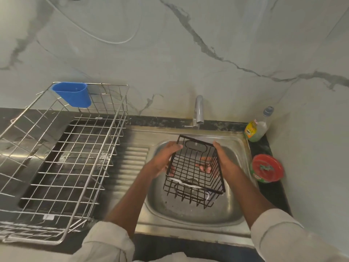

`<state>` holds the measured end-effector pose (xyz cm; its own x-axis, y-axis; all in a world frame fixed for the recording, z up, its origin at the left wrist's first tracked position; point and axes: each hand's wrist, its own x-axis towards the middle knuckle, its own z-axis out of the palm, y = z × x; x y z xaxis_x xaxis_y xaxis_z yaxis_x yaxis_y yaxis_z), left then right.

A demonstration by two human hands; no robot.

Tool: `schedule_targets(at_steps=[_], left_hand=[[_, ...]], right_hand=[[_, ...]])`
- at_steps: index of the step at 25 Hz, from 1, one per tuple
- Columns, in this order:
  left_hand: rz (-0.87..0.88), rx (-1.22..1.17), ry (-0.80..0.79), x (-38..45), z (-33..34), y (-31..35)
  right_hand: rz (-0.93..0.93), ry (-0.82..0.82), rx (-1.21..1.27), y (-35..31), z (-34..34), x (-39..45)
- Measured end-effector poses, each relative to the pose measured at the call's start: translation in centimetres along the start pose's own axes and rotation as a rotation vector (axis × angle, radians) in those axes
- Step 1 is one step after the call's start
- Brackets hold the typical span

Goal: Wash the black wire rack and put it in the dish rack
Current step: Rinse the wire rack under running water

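The black wire rack hangs tilted over the sink, just below the tap. The left hand grips its left side and the right hand grips its right side, fingers curled through the wires. This looks like the washing step; whether water runs I cannot tell. Next it likely needs lifting leftward, well over to the dish rack on the desk, and setting inside.

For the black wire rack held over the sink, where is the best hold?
Probably the long top rims of the black wire rack, one from each side, as the left hand and right hand do: rigid, parallel, unobstructed edges.
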<state>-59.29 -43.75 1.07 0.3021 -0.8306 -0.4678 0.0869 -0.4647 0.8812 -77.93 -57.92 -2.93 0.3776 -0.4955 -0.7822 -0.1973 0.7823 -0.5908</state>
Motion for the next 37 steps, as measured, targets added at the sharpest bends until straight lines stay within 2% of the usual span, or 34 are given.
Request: schedule_targets(at_steps=[5, 8, 13, 17, 21, 23, 30, 37], left_hand=[[-0.067, -0.030, 0.159, -1.0, -0.7, 0.2], [-0.052, -0.049, 0.241, -1.1, -1.5, 0.4], [-0.007, -0.123, 0.411, -1.3, -2.2, 0.6], [0.006, -0.090, 0.472, -1.2, -1.8, 0.5], [-0.072, -0.097, 0.395, -0.8, -0.4, 0.7], [-0.080, -0.078, 0.358, -0.3, 0.6, 0.8], [-0.093, -0.097, 0.271, 0.9, 3.8, 1.1], [-0.161, -0.122, 0.122, 0.5, 4.9, 0.5]], right_hand=[[-0.070, -0.022, -0.142, 0.4, 1.6, 0.1], [-0.118, -0.074, -0.084, -0.4, 3.3, -0.5], [-0.094, -0.104, 0.062, -1.6, 5.1, 0.6], [-0.095, -0.162, 0.023, -1.8, 4.9, -1.2], [-0.114, -0.149, -0.036, -1.0, 2.5, -0.1], [-0.099, -0.159, 0.037, -0.9, 1.4, 0.6], [-0.060, -0.028, 0.085, -1.3, -2.7, 0.5], [-0.107, 0.100, -0.067, -1.3, -4.5, -0.2]])
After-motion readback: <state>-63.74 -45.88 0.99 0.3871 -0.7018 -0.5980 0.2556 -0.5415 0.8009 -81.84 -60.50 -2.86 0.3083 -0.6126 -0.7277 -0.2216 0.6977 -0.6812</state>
